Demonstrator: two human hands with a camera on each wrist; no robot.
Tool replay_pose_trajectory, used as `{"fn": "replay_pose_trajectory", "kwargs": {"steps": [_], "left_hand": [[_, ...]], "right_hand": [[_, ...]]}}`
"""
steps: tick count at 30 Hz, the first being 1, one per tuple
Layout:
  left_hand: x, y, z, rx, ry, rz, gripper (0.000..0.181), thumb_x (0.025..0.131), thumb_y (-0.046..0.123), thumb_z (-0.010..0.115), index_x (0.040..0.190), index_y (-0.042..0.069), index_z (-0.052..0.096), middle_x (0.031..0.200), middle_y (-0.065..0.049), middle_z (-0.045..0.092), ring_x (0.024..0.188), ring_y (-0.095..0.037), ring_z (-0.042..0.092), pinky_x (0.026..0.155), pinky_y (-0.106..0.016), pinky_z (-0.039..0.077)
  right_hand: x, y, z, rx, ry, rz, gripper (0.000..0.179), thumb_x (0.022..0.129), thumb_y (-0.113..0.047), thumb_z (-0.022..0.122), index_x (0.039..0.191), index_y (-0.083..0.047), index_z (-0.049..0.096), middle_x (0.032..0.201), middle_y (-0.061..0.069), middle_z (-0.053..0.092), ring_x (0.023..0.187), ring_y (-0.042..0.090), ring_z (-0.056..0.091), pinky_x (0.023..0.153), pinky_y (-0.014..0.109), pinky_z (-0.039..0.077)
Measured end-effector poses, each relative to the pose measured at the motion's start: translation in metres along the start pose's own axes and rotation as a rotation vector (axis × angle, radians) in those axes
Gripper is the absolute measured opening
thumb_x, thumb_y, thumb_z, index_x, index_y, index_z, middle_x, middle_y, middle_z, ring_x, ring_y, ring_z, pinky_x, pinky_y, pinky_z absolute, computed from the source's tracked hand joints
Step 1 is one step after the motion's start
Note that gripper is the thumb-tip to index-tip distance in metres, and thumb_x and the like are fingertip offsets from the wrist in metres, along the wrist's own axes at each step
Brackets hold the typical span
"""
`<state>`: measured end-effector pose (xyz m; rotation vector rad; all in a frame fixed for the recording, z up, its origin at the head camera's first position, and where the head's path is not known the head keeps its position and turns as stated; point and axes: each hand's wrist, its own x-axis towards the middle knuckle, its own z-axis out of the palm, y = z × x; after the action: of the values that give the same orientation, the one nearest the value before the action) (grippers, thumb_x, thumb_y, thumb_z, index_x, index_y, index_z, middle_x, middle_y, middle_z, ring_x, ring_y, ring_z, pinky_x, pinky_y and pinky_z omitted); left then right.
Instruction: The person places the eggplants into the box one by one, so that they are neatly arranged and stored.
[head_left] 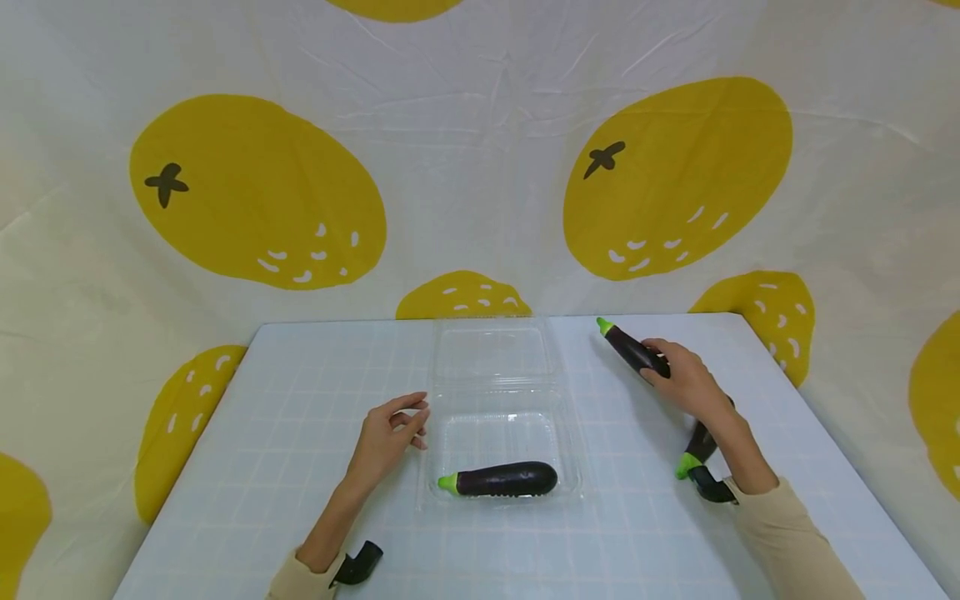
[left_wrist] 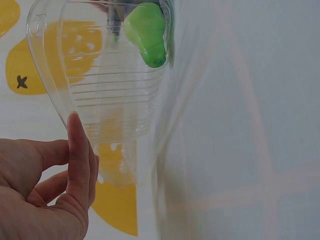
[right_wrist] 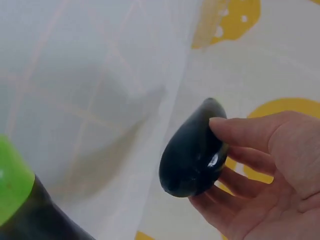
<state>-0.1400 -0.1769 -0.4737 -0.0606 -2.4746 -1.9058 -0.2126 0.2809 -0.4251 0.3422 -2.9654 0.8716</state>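
Head view: an eggplant (head_left: 633, 350) is gripped at its blunt end by the right hand (head_left: 686, 379), at the far right of the table (head_left: 300, 467), well apart from the open clear box (head_left: 498, 417). A second eggplant (head_left: 501, 480) already lies in the box's near tray; a third (head_left: 696, 450) is partly hidden under the right forearm. The left hand (head_left: 390, 433) rests loosely open just beside the box, holding nothing. The held eggplant is best kept level and the box steadied from the left.

Left wrist view: relaxed fingers (left_wrist: 77, 160) are seen close to the box's ribbed wall; contact cannot be told.

Right wrist view: the glossy, dark purple, rounded end (right_wrist: 192, 150) is pinched between thumb and fingers.
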Motion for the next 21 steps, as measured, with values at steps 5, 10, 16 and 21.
{"fn": "replay_pose_trajectory", "kwargs": {"steps": [5,10,16,21], "left_hand": [[0.001,0.000,0.000,0.007,0.002,-0.003,0.038,0.097,0.003,0.070,0.134,-0.005,0.063,0.114,-0.019,0.070,0.064,-0.019,0.068,0.063,-0.025,0.061],[0.001,-0.001,0.000,0.007,0.001,-0.005,0.038,0.098,0.004,0.070,0.134,-0.005,0.063,0.115,-0.018,0.070,0.064,-0.019,0.068,0.064,-0.025,0.060],[0.001,-0.001,0.000,0.013,0.002,-0.010,0.039,0.098,0.005,0.070,0.134,-0.005,0.063,0.114,-0.017,0.070,0.063,-0.019,0.068,0.064,-0.024,0.060],[0.001,-0.001,0.000,0.008,-0.003,-0.007,0.039,0.098,0.004,0.070,0.135,-0.005,0.063,0.115,-0.018,0.070,0.064,-0.019,0.069,0.064,-0.024,0.060]], "right_hand": [[-0.008,-0.008,-0.001,0.004,0.015,-0.035,0.051,0.098,-0.006,0.068,0.143,0.008,0.049,0.138,0.034,0.054,0.114,0.045,0.054,0.097,0.063,0.046],[-0.014,-0.017,-0.001,-0.002,0.025,-0.058,0.051,0.098,-0.007,0.069,0.143,0.007,0.050,0.137,0.033,0.055,0.113,0.044,0.054,0.095,0.062,0.047],[-0.022,-0.028,-0.001,0.000,0.032,-0.098,0.050,0.098,-0.005,0.069,0.143,0.007,0.050,0.136,0.033,0.056,0.117,0.045,0.055,0.096,0.062,0.047],[-0.027,-0.038,0.000,-0.010,0.022,-0.106,0.050,0.098,-0.006,0.068,0.143,0.005,0.050,0.134,0.031,0.057,0.110,0.042,0.057,0.090,0.058,0.050]]}}
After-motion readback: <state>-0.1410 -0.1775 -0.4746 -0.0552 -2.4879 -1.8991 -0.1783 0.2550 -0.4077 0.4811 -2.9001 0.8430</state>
